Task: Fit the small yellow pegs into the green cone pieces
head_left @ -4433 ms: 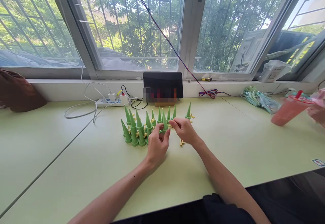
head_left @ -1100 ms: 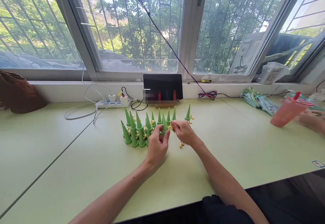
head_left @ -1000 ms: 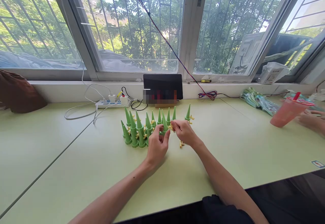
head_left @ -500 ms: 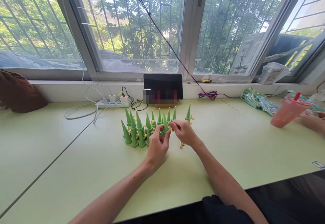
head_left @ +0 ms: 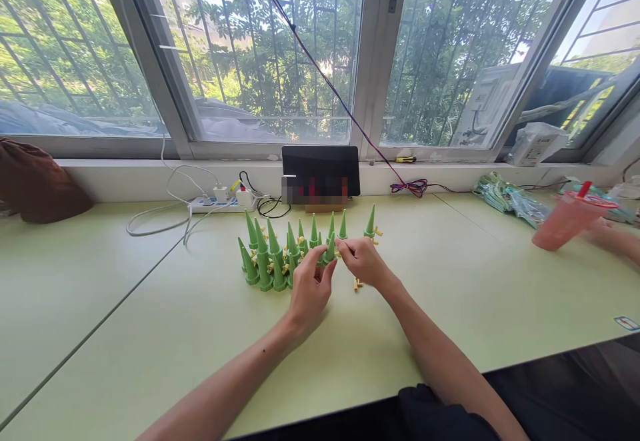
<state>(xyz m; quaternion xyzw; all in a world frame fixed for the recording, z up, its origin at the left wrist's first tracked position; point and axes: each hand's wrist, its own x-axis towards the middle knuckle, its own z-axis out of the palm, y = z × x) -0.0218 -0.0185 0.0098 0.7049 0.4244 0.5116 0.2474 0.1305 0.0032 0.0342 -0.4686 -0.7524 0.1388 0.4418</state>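
My left hand (head_left: 311, 282) is closed around the base of a green cone-shaped spike (head_left: 331, 248), its point upward. Close beside it, my right hand (head_left: 364, 259) has thumb and finger pinched together at the spike's side. Whatever lies in that pinch is too small and covered to make out. Left of and behind my hands stand several more green spikes (head_left: 264, 261) in a tight group, many with small yellow valve-like pieces. One spike (head_left: 370, 222) stands apart at the right, beyond my right hand. A few loose yellow pieces (head_left: 357, 285) lie just below that hand.
A dark tablet (head_left: 321, 173) leans on a stand by the window. A power strip (head_left: 217, 202) with white cables lies left of it. At the right are a red-tinted cup (head_left: 570, 220), plastic-wrapped packets (head_left: 510, 200) and another person's hand (head_left: 610, 236). A brown bag (head_left: 37, 181) stands far left.
The spike in my left hand has shifted slightly right and down, its point now lower. Both hands stay close together, with my right fingers still pinched beside it.
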